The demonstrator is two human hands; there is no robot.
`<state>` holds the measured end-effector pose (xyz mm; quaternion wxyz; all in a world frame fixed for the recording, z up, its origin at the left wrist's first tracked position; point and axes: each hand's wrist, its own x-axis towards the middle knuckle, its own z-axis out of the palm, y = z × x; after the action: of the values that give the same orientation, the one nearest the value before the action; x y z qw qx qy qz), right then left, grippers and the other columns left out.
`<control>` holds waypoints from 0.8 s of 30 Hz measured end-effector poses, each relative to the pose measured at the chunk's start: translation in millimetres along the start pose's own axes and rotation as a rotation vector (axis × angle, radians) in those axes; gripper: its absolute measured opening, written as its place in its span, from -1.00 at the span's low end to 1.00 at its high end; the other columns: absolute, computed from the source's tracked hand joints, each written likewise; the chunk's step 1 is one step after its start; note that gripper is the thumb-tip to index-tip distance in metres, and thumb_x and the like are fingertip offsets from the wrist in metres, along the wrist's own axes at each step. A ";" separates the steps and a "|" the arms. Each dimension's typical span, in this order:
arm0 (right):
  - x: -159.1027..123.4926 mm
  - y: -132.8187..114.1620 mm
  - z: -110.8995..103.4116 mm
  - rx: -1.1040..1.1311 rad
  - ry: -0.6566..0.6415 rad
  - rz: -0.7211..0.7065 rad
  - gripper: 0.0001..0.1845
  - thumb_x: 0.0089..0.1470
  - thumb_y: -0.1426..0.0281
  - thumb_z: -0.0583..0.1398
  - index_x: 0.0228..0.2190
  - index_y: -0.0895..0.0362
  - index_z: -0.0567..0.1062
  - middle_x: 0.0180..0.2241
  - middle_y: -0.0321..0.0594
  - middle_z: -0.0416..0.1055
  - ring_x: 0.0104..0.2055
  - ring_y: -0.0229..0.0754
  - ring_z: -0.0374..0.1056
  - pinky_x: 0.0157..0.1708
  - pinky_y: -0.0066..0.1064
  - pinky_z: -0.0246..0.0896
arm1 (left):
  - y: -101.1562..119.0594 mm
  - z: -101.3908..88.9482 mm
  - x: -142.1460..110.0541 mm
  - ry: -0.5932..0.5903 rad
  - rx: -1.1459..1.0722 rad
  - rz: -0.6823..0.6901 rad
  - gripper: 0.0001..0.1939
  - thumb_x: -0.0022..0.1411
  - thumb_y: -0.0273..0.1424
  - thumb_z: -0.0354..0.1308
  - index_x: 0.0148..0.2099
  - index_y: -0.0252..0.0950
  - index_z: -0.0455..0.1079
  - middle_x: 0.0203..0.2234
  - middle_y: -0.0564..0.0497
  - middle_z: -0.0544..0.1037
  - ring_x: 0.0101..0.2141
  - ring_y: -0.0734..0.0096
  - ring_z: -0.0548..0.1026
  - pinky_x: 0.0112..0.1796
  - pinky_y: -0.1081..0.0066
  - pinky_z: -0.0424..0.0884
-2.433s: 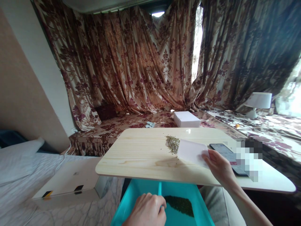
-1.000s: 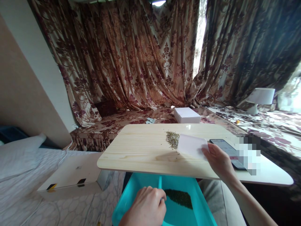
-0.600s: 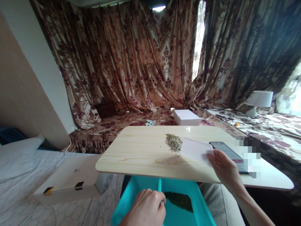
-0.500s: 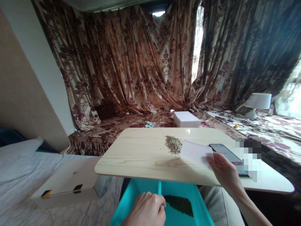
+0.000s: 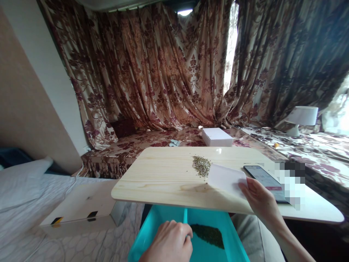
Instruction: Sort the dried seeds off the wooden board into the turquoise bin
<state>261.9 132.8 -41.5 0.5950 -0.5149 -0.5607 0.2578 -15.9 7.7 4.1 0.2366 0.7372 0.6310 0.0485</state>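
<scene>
My right hand (image 5: 259, 194) pinches the near right corner of a white card (image 5: 227, 178). The card's left edge meets a loose heap of small greenish-brown seeds or grains (image 5: 201, 166) on the pale wooden tabletop (image 5: 158, 174). Below the table's near edge is a teal bin (image 5: 234, 236) split by a divider. My left hand (image 5: 171, 240) is closed over that divider, its fingertips partly hidden. A dark green layer of fine bits (image 5: 208, 234) lies in the bin's right compartment.
A phone (image 5: 265, 183) lies on the table beside my right hand, near a blurred patch. A white box (image 5: 217, 137) stands beyond the table. At left, another box (image 5: 81, 203) rests on the bed. A lamp (image 5: 302, 116) is at far right.
The card has shifted slightly left and towards me, with its edge still at the heap. My left hand keeps its place at the bin. The view has moved a little.
</scene>
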 end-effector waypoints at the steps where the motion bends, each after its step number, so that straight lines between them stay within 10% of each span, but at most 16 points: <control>1: 0.6 0.1 0.7 0.005 0.007 0.003 -0.61 -0.23 0.04 0.34 -0.40 0.03 0.51 -0.39 -0.17 0.61 -0.32 -0.01 0.55 -0.27 -0.25 0.50 | 0.0 -0.1 0.2 0.001 0.002 0.001 -0.60 0.24 -0.45 -0.13 -0.08 -0.20 0.52 -0.13 -0.10 0.55 -0.04 0.12 0.43 -0.02 0.27 0.29; 24: 0.8 -3.9 6.1 0.058 0.056 0.118 -0.63 -0.39 0.11 0.39 -0.49 0.06 0.56 -0.46 -0.17 0.60 -0.32 0.02 0.53 -0.31 -0.31 0.46 | -4.6 -1.2 3.6 -0.012 -0.002 -0.024 -0.62 0.25 -0.45 -0.10 -0.07 -0.19 0.52 -0.16 -0.08 0.55 -0.06 0.13 0.44 -0.01 0.25 0.29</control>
<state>255.3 134.3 -38.7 0.6089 -0.5367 -0.5046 0.2942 -19.8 11.9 2.5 0.2418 0.7295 0.6384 0.0421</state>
